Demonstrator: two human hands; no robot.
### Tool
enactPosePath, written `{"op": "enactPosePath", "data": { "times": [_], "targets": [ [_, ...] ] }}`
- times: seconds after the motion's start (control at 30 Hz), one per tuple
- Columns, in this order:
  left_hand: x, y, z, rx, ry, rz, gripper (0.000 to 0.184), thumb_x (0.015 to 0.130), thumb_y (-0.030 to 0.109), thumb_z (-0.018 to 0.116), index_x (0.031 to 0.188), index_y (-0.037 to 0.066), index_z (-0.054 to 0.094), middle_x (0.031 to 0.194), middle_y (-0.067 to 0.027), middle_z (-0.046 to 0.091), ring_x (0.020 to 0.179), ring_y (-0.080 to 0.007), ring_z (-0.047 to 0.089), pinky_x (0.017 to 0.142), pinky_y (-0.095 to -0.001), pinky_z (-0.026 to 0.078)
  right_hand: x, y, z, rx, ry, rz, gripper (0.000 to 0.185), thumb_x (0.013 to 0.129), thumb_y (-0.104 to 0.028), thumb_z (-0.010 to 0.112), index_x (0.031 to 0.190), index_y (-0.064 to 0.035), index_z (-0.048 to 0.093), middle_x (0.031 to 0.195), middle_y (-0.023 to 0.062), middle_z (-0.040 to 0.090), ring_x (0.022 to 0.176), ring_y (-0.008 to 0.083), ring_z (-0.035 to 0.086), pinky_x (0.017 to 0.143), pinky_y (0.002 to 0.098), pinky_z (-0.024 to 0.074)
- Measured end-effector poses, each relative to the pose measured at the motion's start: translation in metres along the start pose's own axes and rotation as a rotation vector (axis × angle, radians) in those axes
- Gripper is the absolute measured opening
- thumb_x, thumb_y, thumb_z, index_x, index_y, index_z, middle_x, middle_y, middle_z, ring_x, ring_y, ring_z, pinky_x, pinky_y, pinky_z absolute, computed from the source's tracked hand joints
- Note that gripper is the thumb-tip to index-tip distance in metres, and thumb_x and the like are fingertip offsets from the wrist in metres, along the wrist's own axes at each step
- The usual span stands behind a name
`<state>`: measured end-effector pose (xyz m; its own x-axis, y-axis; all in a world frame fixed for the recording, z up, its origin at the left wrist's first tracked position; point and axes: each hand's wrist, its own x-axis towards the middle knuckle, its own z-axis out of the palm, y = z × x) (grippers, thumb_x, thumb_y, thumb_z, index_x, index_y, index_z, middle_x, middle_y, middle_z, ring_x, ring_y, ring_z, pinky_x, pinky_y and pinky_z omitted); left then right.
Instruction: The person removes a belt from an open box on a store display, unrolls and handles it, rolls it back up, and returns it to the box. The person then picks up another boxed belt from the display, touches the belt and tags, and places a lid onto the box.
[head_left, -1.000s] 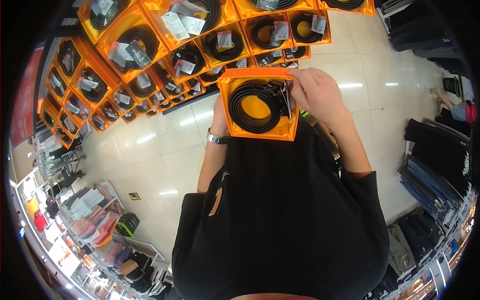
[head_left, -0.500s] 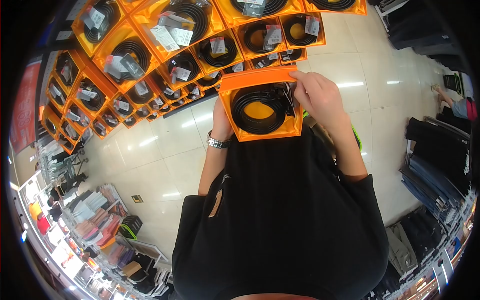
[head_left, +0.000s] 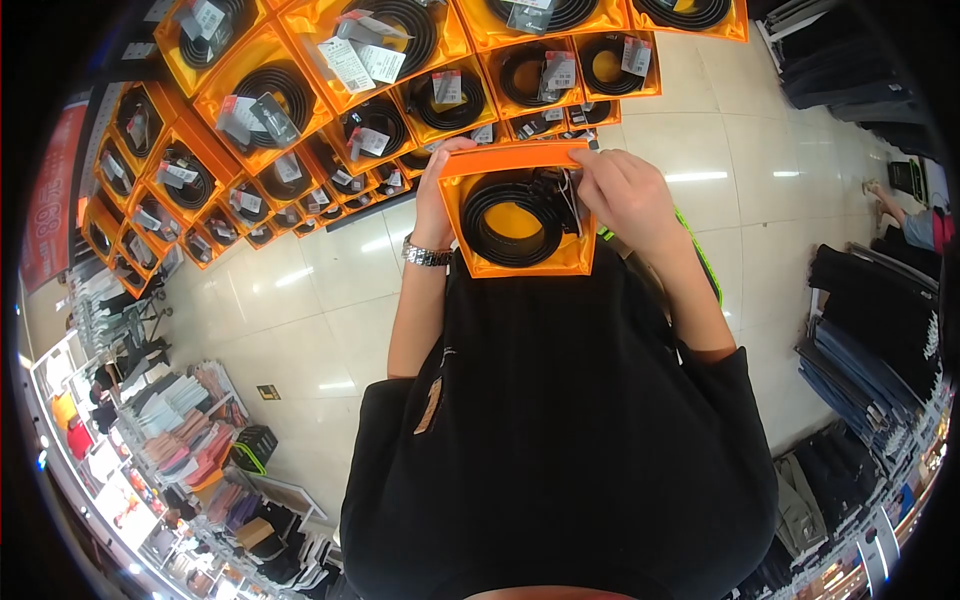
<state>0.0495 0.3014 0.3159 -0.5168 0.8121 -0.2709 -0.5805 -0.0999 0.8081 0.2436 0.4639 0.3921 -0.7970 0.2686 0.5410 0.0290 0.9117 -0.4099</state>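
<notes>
An orange box (head_left: 515, 155) with yellow satin lining is held in front of my black shirt, its open side facing me. Inside lies a coiled black belt (head_left: 482, 218), with its buckle and a tag at the upper right. My left hand (head_left: 434, 205), with a metal watch (head_left: 427, 252) on the wrist, wraps the box's left side, fingertips at the top left corner. At the top right corner, my right hand (head_left: 632, 198) has its fingers closed on the orange edge. Part of the left fingers is hidden behind the box.
Ahead and to the left, a display (head_left: 270, 100) holds several similar orange boxes with tagged black belts. Folded clothes (head_left: 190, 420) and a black basket (head_left: 252, 450) are at left. Racks of dark trousers (head_left: 865, 300) line the right, where part of another person (head_left: 915, 220) shows.
My left hand has moved up the box's side, and its fingers now show at the top left corner. The box has shifted slightly left; my right hand stays at its corner.
</notes>
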Motion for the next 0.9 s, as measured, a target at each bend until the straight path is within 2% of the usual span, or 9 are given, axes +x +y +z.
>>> {"op": "enactPosePath", "data": {
  "times": [0.2, 0.43, 0.5, 0.6, 0.67, 0.7, 0.73, 0.8, 0.9],
  "targets": [
    [0.005, -0.008, -0.009, 0.192, 0.034, 0.047, 0.035, 0.101, 0.029, 0.036, 0.114, 0.002, 0.053, 0.109, -0.0092, 0.059, 0.098, -0.0149, 0.058, 0.087, -0.0275, 0.048, 0.004, -0.003, 0.009, 0.021, 0.014, 0.070, 0.022, 0.075, -0.005, 0.064, 0.096, -0.0005, 0.061, 0.073, 0.0103, 0.061, 0.065, 0.0263, 0.061, 0.059, 0.0352, 0.0500],
    [-0.001, 0.004, -0.026, 0.234, 0.006, 0.072, 0.039, 0.101, 0.032, 0.033, 0.111, 0.001, 0.055, 0.108, -0.0086, 0.058, 0.097, -0.0160, 0.058, 0.087, -0.0276, 0.048, 0.016, 0.000, 0.014, 0.108, -0.068, 0.210, 0.019, 0.080, -0.009, 0.060, 0.097, -0.0013, 0.063, 0.075, 0.0127, 0.063, 0.066, 0.0311, 0.062, 0.060, 0.0402, 0.0500],
    [0.002, 0.001, -0.039, 0.190, -0.020, 0.059, 0.039, 0.100, 0.032, 0.033, 0.110, 0.001, 0.056, 0.108, -0.0088, 0.059, 0.096, -0.0160, 0.059, 0.086, -0.0277, 0.048, 0.021, -0.006, 0.011, 0.156, -0.179, 0.140, 0.018, 0.082, -0.008, 0.060, 0.098, -0.0038, 0.065, 0.075, 0.0084, 0.060, 0.068, 0.0251, 0.060, 0.063, 0.0339, 0.0504],
    [0.000, 0.000, -0.042, 0.139, -0.041, 0.048, 0.039, 0.100, 0.032, 0.035, 0.109, 0.000, 0.056, 0.105, -0.0089, 0.060, 0.094, -0.0161, 0.059, 0.083, -0.0281, 0.050, 0.039, -0.017, 0.002, 0.038, -0.258, 0.090, 0.017, 0.082, -0.017, 0.062, 0.092, -0.0031, 0.065, 0.078, 0.0071, 0.058, 0.076, 0.0257, 0.059, 0.065, 0.0344, 0.0495],
    [-0.007, 0.001, -0.037, 0.313, -0.075, 0.147, 0.039, 0.100, 0.032, 0.035, 0.109, 0.000, 0.056, 0.104, -0.0085, 0.060, 0.094, -0.0158, 0.059, 0.083, -0.0271, 0.050, 0.046, -0.017, 0.012, 0.047, -0.248, 0.009, 0.017, 0.081, -0.017, 0.063, 0.091, -0.0041, 0.065, 0.079, 0.0060, 0.056, 0.078, 0.0240, 0.058, 0.067, 0.0329, 0.0486],
    [-0.008, 0.000, -0.036, 0.248, -0.059, 0.093, 0.039, 0.100, 0.032, 0.035, 0.108, 0.001, 0.057, 0.105, -0.0079, 0.059, 0.095, -0.0146, 0.058, 0.082, -0.0270, 0.049, 0.049, -0.019, 0.019, 0.061, -0.227, -0.068, 0.017, 0.080, -0.018, 0.064, 0.091, -0.0050, 0.065, 0.079, 0.0050, 0.054, 0.080, 0.0222, 0.056, 0.069, 0.0313, 0.0478],
    [-0.006, -0.003, -0.041, 0.556, -0.059, 0.252, 0.039, 0.101, 0.033, 0.034, 0.107, 0.002, 0.057, 0.107, -0.0075, 0.058, 0.095, -0.0134, 0.057, 0.084, -0.0274, 0.047, 0.052, -0.022, 0.025, 0.074, -0.232, -0.077, 0.017, 0.080, -0.018, 0.064, 0.091, -0.0050, 0.065, 0.079, 0.0050, 0.054, 0.080, 0.0222, 0.056, 0.069, 0.0313, 0.0478],
    [-0.011, 0.006, -0.036, 0.282, -0.044, 0.120, 0.040, 0.101, 0.034, 0.034, 0.107, 0.002, 0.057, 0.106, -0.0071, 0.058, 0.096, -0.0133, 0.055, 0.086, -0.0281, 0.045, 0.058, -0.029, 0.035, -0.057, -0.319, -0.201, 0.014, 0.080, -0.017, 0.064, 0.089, -0.0064, 0.064, 0.079, 0.0046, 0.054, 0.080, 0.0207, 0.056, 0.071, 0.0314, 0.0468],
    [-0.021, 0.020, -0.034, 0.315, -0.051, 0.150, 0.042, 0.101, 0.036, 0.033, 0.107, 0.002, 0.057, 0.105, -0.0065, 0.058, 0.097, -0.0137, 0.055, 0.087, -0.0276, 0.043, 0.064, -0.037, 0.036, -0.027, -0.307, -0.235, 0.014, 0.077, -0.014, 0.066, 0.087, -0.0060, 0.062, 0.078, 0.0042, 0.054, 0.079, 0.0199, 0.056, 0.066, 0.0312, 0.0475]
  ]
}}
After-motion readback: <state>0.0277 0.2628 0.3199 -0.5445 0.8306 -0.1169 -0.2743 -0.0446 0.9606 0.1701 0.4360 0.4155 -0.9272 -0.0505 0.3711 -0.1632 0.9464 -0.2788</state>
